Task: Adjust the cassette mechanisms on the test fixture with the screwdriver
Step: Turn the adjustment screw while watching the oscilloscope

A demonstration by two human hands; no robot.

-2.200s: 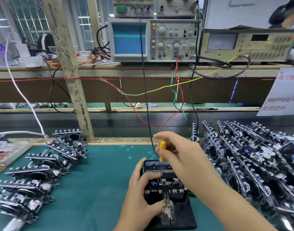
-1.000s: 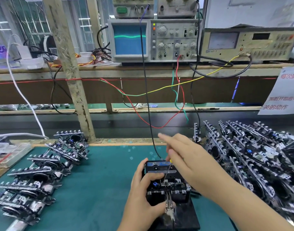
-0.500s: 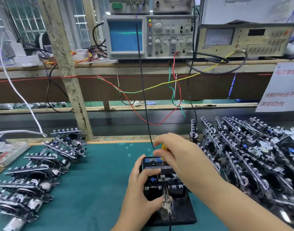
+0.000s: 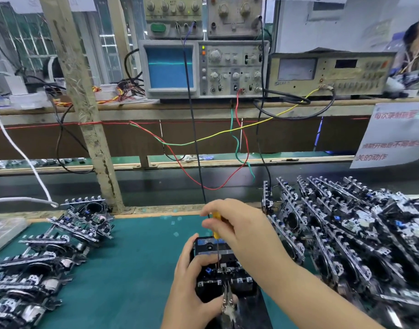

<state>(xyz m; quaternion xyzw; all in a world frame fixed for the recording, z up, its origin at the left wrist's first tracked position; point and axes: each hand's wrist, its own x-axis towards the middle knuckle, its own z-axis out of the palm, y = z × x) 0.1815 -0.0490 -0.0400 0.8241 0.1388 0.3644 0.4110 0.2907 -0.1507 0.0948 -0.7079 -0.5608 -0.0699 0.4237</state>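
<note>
A black cassette mechanism sits on the dark test fixture at the front middle of the teal mat. My left hand grips the mechanism from its left side, thumb across the top. My right hand pinches the yellow-handled screwdriver above it. The thin shaft runs straight down to the metal parts at the mechanism's centre. A metal alligator clip is attached at the mechanism's near edge.
Rows of cassette mechanisms lie on the left and a dense pile fills the right. An oscilloscope and a meter stand on the shelf behind. Coloured wires and a black cable hang down to the fixture. A wooden post rises at left.
My right hand keeps working the screwdriver over the mechanism, fingers shifting on the handle. The oscilloscope trace went from wavy to flat. My left hand stays on the mechanism.
</note>
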